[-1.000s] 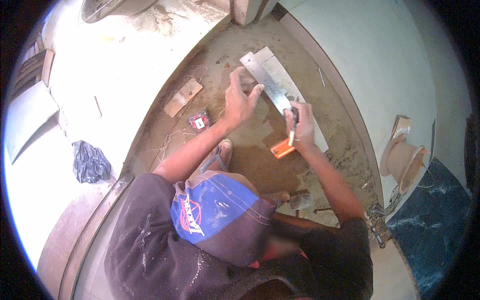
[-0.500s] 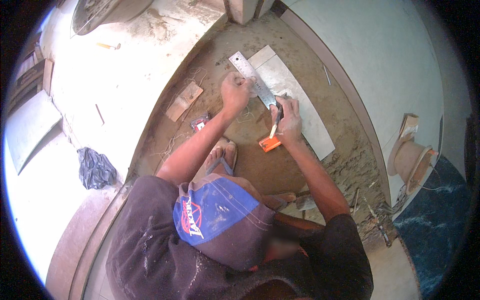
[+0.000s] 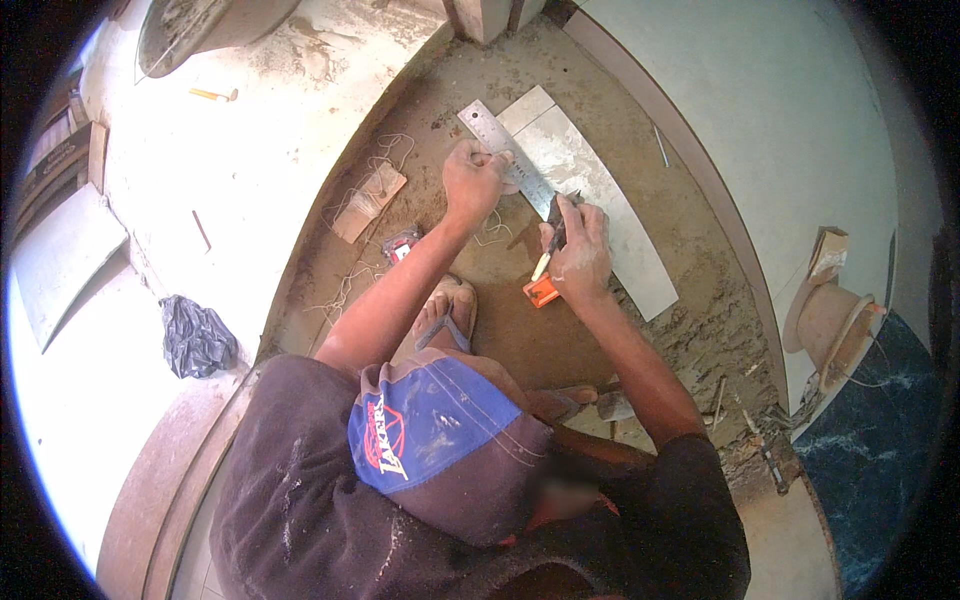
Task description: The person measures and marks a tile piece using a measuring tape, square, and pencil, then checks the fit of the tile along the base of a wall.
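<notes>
A steel ruler [image 3: 513, 160] with a hole at its far end lies slanted along the left edge of a pale tile strip [image 3: 610, 215]. My left hand [image 3: 476, 182] is closed at the ruler's left side, fingers pinched on its edge. At the ruler's near end my right hand [image 3: 583, 245] grips a slim dark tool with a cream end [image 3: 542, 266]; its exact kind is not clear, as the fingers cover part of it. An orange block-like thing [image 3: 541, 291] sits just below that hand, partly covered by it.
On the left of the rough cement floor [image 3: 480, 70] are a wood piece wound with string [image 3: 369, 203] and a small red and dark packet [image 3: 401, 243]. A black plastic bag [image 3: 196, 337] lies farther left. A spool-like reel [image 3: 826, 325] stands at right.
My right hand has shifted slightly right and toward me, and its fingers have moved over the dark tool. My left hand and the ruler stay almost in place.
</notes>
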